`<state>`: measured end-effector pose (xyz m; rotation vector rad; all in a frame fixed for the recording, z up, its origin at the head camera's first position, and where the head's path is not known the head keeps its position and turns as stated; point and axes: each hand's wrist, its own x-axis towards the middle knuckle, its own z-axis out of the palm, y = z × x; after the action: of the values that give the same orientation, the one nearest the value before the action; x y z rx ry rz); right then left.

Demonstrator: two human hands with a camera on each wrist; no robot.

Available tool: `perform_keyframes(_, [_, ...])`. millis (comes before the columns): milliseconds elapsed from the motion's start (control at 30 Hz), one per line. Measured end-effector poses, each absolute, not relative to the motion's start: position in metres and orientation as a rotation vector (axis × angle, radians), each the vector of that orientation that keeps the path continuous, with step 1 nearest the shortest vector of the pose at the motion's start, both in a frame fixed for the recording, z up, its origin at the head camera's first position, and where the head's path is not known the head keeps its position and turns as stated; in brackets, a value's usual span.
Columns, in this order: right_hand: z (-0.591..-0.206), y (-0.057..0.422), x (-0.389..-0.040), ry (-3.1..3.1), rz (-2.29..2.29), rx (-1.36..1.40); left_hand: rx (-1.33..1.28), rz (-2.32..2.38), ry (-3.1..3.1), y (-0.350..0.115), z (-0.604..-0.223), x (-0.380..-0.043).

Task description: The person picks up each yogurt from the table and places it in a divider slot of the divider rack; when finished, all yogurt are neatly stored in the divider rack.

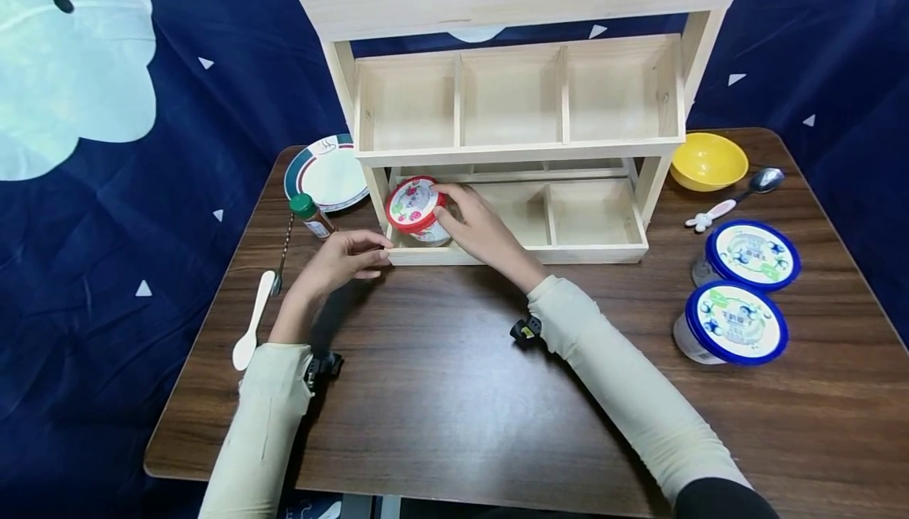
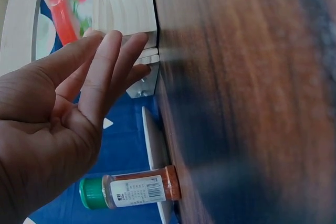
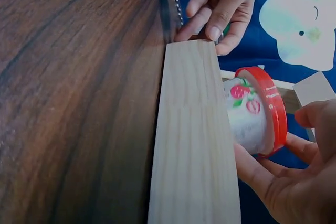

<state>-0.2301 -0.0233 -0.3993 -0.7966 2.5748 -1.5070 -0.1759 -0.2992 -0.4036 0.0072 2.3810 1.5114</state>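
Note:
A white tub with a red lid (image 1: 414,205) and strawberry print sits tilted in the left compartment of the lowest wooden drawer (image 1: 518,255). My right hand (image 1: 483,227) holds the tub from its right side, fingers about the lid and wall; in the right wrist view the tub (image 3: 247,111) stands behind the drawer front, whose lower part hides its base. At the drawer's front left corner my left hand (image 1: 339,260) touches the wood with fairly straight fingertips, also visible in the left wrist view. Close behind that hand stands a green-capped spice bottle (image 1: 310,215).
Above rises a wooden rack with a three-compartment middle tier (image 1: 511,101). At left lie a plate (image 1: 330,172), a white spoon (image 1: 253,322) and a twisted-handle utensil (image 1: 282,259). At right are a yellow bowl (image 1: 708,162), a rabbit-handled spoon (image 1: 735,199) and two blue-lidded tubs (image 1: 738,323).

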Motion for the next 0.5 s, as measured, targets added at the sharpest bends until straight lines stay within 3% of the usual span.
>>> perform_keyframes(500, [-0.396, -0.002, -0.225, 2.595, -1.564, -0.757, 0.015, 1.515, 2.376, -0.299, -0.403, -0.175])
